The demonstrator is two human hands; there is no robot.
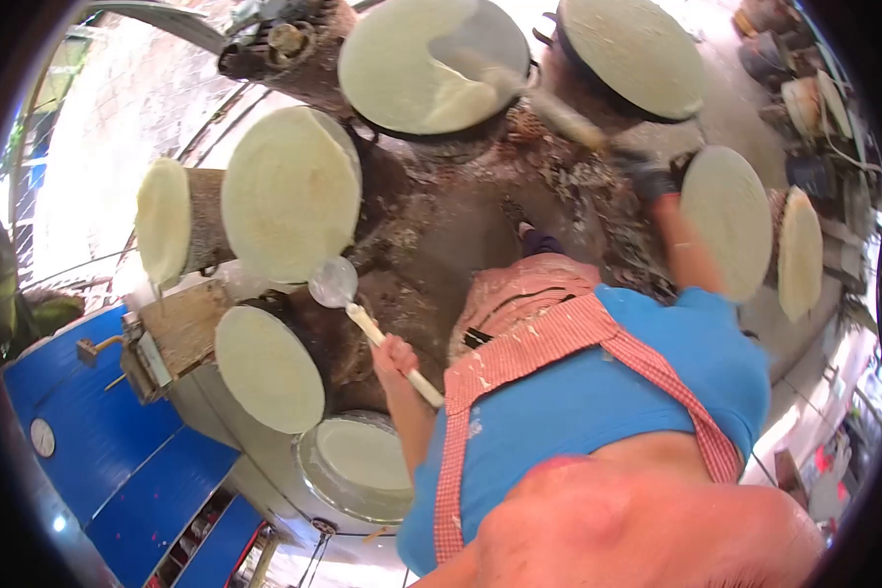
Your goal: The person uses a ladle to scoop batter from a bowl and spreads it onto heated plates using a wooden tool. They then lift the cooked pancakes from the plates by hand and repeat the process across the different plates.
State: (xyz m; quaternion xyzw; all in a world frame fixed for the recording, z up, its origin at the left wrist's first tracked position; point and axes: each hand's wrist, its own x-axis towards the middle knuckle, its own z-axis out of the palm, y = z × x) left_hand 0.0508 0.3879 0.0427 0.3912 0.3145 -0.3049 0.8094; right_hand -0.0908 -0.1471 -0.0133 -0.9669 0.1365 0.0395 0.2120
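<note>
My left hand [394, 357] grips the pale handle of a ladle [335, 282], whose round bowl hangs at the lower edge of a griddle [292, 196] covered with pale batter. Stretched out to the upper right, my right hand [645, 174] wears a dark glove and is closed around the handle of a long spreading tool [568, 120]. Its far end, smeared by motion, overlaps the top griddle [392, 69]. There the pale layer is broken by a greyish area, with a folded edge beside it.
More batter-covered round griddles stand around me, among them one at upper right [637, 54] and one at right [725, 220]. A wide basin of pale batter [363, 456] sits at lower left, near a blue cabinet [108, 431]. Wet, dirty ground [441, 235] lies between the griddles.
</note>
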